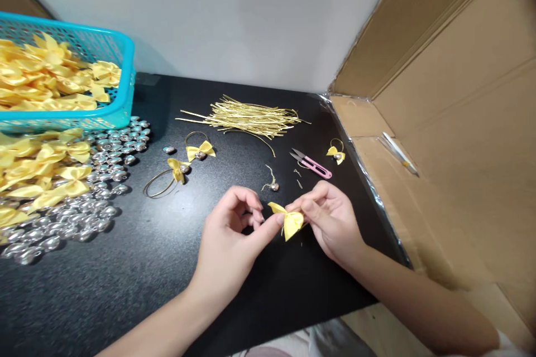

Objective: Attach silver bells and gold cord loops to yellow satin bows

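Note:
A yellow ribbon bow [293,223] is held between both hands above the black table. My left hand [238,231] pinches its left side with thumb and fingers. My right hand [330,220] grips its right side between thumb and forefinger. Just beyond the hands lies a silver bead with a thin cord [273,186]. Pink thread snips [316,167] rest behind my right hand. Two bows with beads and gold loops, one bow [201,150] and another bow [178,169], lie to the left; a third bow [336,153] is at the right.
A turquoise basket [125,78] of yellow bows stands at the back left. Before it are loose yellow bows [46,167] and many silver beads [84,217]. Gold ties [251,117] lie at the back. Cardboard [452,122] walls the right side, with a white cutter [400,153] on it.

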`<control>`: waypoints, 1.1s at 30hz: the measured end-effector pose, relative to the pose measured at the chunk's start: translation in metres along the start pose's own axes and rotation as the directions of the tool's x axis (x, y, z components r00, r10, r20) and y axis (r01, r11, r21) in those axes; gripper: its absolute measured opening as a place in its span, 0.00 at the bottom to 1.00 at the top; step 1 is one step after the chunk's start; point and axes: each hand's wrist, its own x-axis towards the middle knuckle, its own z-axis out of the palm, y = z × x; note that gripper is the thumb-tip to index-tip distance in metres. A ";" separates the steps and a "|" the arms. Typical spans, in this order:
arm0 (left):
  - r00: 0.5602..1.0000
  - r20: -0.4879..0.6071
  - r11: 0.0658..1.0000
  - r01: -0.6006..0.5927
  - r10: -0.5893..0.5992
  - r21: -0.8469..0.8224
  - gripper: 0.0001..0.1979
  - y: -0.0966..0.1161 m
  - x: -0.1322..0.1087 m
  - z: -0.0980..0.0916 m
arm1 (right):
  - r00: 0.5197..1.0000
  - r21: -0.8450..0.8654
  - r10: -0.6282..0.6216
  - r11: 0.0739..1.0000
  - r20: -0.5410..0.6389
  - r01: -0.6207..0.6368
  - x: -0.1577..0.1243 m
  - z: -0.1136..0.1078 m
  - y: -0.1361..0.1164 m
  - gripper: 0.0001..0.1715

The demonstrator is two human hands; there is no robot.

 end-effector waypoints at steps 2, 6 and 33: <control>0.996 0.068 0.998 0.058 -0.058 0.005 0.08 0.001 -0.001 -0.001 | 0.995 -0.074 -0.098 0.993 -0.011 0.097 -0.003 0.000 0.000 0.11; 0.979 0.179 0.994 0.101 -0.093 -0.038 0.03 0.003 -0.003 -0.005 | 0.956 -0.289 -0.292 0.917 -0.020 0.274 -0.006 0.001 -0.002 0.08; 0.979 0.175 0.992 0.090 -0.104 0.087 0.04 0.003 0.000 -0.004 | 0.766 -0.553 -0.548 0.543 0.337 0.632 -0.008 -0.002 -0.012 0.12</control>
